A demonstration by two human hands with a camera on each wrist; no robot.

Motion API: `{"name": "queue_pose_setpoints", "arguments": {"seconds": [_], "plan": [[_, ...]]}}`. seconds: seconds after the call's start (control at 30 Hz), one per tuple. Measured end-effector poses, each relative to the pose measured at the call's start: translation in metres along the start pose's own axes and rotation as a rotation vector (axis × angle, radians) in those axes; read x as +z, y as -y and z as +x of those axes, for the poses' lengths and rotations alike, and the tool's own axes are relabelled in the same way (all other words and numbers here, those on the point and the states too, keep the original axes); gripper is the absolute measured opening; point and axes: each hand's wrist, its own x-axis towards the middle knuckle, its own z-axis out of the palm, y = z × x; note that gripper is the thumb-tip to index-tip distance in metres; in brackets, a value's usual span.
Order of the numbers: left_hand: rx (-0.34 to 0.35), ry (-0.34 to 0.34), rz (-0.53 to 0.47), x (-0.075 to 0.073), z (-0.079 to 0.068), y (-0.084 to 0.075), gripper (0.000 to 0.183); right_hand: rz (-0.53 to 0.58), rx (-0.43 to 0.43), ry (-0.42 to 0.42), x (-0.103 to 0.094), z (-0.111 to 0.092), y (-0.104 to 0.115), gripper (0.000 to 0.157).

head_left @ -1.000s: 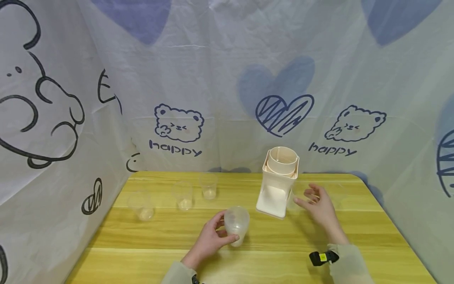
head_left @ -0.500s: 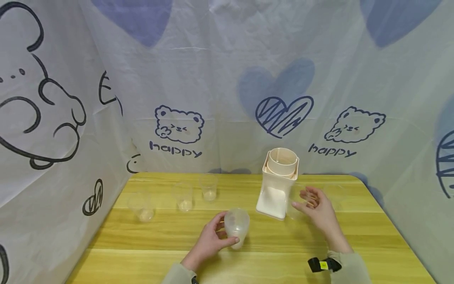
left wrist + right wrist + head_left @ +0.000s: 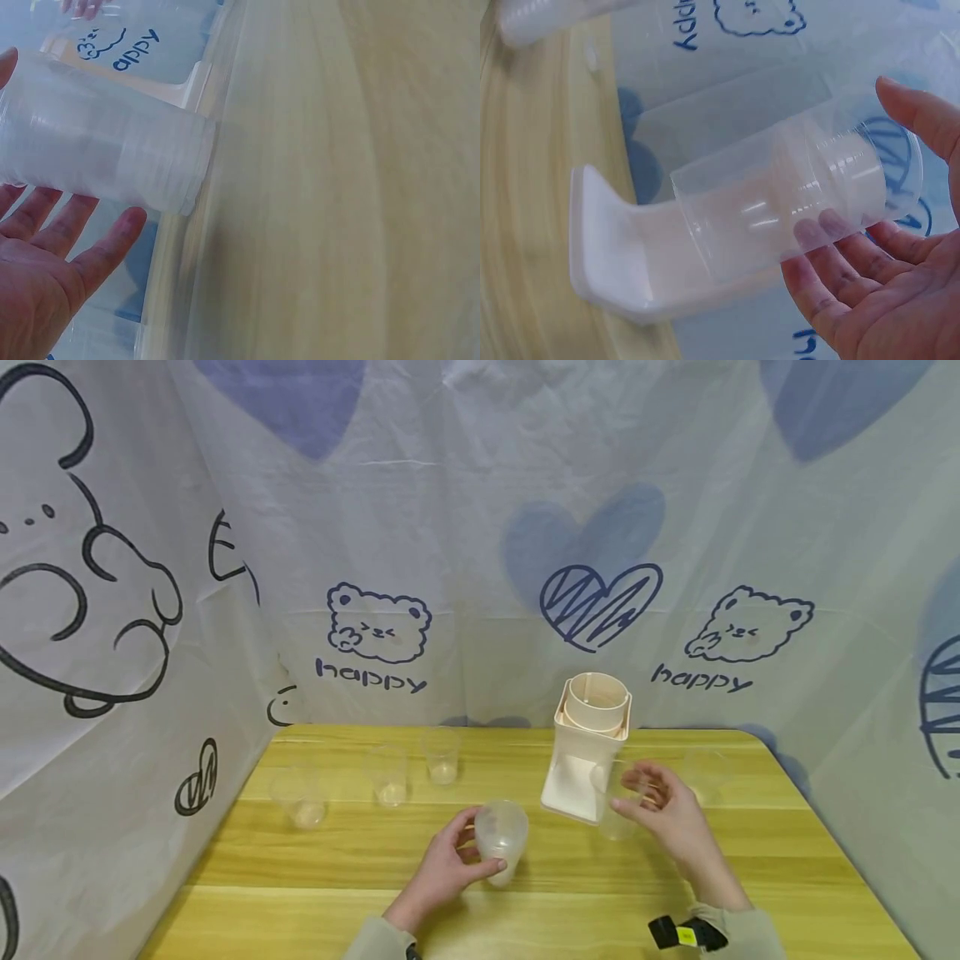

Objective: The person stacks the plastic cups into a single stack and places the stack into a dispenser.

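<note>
My left hand grips a nested stack of translucent plastic cups, upright near the middle of the table. Seen from the left wrist, the fingers lie along the side of the cup stack. A single clear plastic cup is held between the thumb and fingers of my right hand. That clear cup is just in front of the cream-coloured cup dispenser, overlapping its base in the head view. A round tube tops the dispenser.
Several clear cups stand apart on the wooden table: a left cup, a middle cup and a back cup. Another faint clear cup is at the right. A printed cloth hangs behind the table.
My right hand has moved slightly left and toward me, bringing the clear cup from beside the dispenser to in front of it. The left hand and its cup stack have stayed nearly still.
</note>
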Motion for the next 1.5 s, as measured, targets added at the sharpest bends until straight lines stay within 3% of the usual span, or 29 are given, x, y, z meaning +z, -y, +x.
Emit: {"name": "queue_pose_setpoints", "arguments": {"seconds": [0.57,0.83,1.23,1.5], "plan": [[-0.009,0.017,0.005,-0.002,0.003,0.002,0.071,0.152,-0.228,0.122,0.030,-0.014,0.044,0.068],[-0.022,0.017,0.000,-0.002,0.002,0.002,0.071,0.176,-0.251,0.193,0.048,-0.011,0.054,0.069],[-0.014,0.023,-0.056,-0.001,0.001,0.002,0.069,0.145,-0.344,0.245,0.075,-0.003,0.051,0.063],[-0.012,0.027,-0.065,-0.002,0.000,0.003,0.069,0.178,-0.322,0.288,0.087,-0.003,0.044,0.063]]}}
